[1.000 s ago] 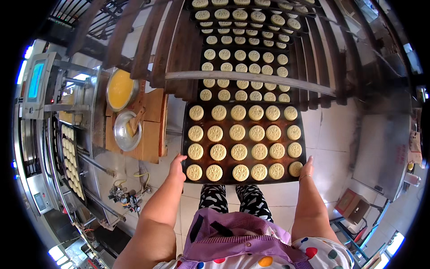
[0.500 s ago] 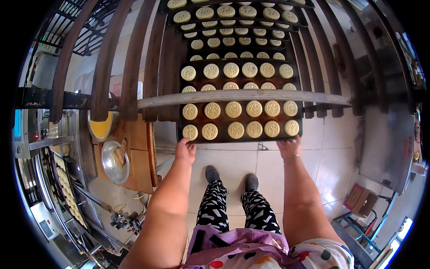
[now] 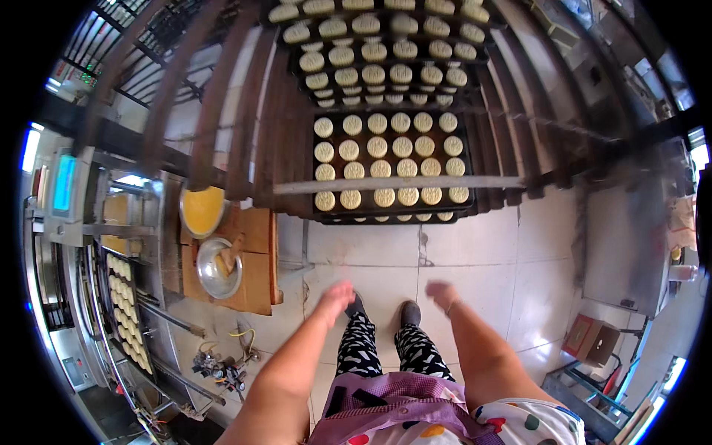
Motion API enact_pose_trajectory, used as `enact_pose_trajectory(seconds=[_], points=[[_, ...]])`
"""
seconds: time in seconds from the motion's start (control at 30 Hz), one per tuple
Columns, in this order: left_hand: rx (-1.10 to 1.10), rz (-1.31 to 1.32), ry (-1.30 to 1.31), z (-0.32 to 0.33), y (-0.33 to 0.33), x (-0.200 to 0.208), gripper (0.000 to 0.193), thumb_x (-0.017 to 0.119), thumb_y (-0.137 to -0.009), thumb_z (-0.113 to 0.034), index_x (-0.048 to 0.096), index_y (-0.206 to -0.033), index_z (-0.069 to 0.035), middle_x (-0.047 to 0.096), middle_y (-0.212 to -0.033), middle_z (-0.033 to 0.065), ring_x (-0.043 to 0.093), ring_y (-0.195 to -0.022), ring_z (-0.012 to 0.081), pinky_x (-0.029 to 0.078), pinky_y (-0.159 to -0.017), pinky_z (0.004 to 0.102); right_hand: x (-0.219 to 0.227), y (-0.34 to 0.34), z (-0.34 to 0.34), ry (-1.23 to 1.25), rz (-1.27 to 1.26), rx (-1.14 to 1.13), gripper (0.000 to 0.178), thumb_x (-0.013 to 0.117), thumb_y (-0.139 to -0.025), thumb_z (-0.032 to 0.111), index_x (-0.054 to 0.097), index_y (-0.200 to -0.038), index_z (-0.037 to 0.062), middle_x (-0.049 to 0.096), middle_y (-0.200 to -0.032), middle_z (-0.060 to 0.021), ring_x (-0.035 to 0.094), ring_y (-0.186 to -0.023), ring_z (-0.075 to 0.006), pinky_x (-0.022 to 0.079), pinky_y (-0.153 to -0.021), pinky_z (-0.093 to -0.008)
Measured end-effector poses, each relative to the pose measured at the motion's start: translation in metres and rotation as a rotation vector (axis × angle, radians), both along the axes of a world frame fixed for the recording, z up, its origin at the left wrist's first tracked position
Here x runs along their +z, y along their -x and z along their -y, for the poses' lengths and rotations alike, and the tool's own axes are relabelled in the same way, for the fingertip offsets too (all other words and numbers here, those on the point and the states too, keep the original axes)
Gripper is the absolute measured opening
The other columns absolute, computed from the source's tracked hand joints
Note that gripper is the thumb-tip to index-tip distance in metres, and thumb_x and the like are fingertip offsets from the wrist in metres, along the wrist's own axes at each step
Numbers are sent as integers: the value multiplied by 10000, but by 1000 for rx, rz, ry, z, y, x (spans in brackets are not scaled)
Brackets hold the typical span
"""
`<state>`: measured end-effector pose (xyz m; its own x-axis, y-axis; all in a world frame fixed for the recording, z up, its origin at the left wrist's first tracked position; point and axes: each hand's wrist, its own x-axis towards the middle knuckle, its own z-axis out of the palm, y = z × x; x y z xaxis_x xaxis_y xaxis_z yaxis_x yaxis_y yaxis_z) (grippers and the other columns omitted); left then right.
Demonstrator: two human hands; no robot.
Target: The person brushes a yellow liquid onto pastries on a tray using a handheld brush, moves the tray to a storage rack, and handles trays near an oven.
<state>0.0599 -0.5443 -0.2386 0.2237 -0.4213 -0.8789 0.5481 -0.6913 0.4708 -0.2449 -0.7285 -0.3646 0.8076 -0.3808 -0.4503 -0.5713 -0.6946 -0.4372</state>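
My left hand point(image 3: 337, 295) is over the floor tiles by my left shoe, apart from the rack and holding nothing. Its loose fingers are smeared by motion. My right hand point(image 3: 443, 294), also empty and blurred, hangs loosely across from it, to the right of my right shoe. Ahead of both hands, a dark baking tray point(image 3: 390, 158) sits in the rack. Rows of round pale moulded pastries point(image 3: 383, 197) lie on it, their tops patterned. Just under its near edge peeks another tray of the same pastries. Several more loaded trays rise in tiers beyond.
The rack's dark slats point(image 3: 245, 111) flank the trays, and a pale crossbar point(image 3: 400, 183) runs across the front. At left, a wooden board point(image 3: 252, 274) bears a metal bowl point(image 3: 211, 283) and a bowl of yellow liquid point(image 3: 203, 211). A cardboard box point(image 3: 593, 337) stands at right.
Both hands have let go of the tray's near edge and drawn back toward me. The tray has gone further into the rack, and the rack now appears farther away.
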Motion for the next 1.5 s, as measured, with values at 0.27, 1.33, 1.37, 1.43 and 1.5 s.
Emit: enact_pose_trajectory(seconds=[0.27,1.33,1.37,1.43,1.5], points=[[-841,382,-348,-291,76,60,464,619,-744,-259,575,-1164,-67,592,-1142,173,560,-1072,304,441,-916,376,188,105,-70,-212,-303,-372,300,664,-723,389,674,-797,98,664,-834,-112,625,-830,-293,505,-748,-396],[-1038,629,-132,-163,9,111,439,621,-774,-245,574,-1170,-63,632,-1072,128,601,-984,237,456,-872,317,260,258,-31,-213,-128,-1223,203,734,-707,215,711,-832,56,684,-789,-110,648,-708,-211,515,-690,-335],[-1017,694,-115,-147,15,116,441,619,-775,-253,575,-1171,-65,632,-1074,132,602,-984,241,456,-873,320,266,258,-34,-204,-126,-1233,200,734,-708,212,710,-829,55,683,-783,-110,647,-706,-210,514,-688,-335],[-963,757,-89,-130,25,136,438,612,-774,-245,574,-1171,-63,629,-1081,137,601,-990,246,459,-871,328,276,239,-39,-194,-73,-1205,174,733,-711,198,697,-786,45,683,-761,-97,641,-671,-195,512,-657,-323],[-909,813,-58,-108,40,157,435,607,-770,-233,573,-1168,-62,625,-1087,144,600,-997,250,463,-866,336,273,221,-37,-290,-9,-1178,135,690,-754,161,675,-788,30,680,-726,-81,634,-615,-155,507,-606,-309]])
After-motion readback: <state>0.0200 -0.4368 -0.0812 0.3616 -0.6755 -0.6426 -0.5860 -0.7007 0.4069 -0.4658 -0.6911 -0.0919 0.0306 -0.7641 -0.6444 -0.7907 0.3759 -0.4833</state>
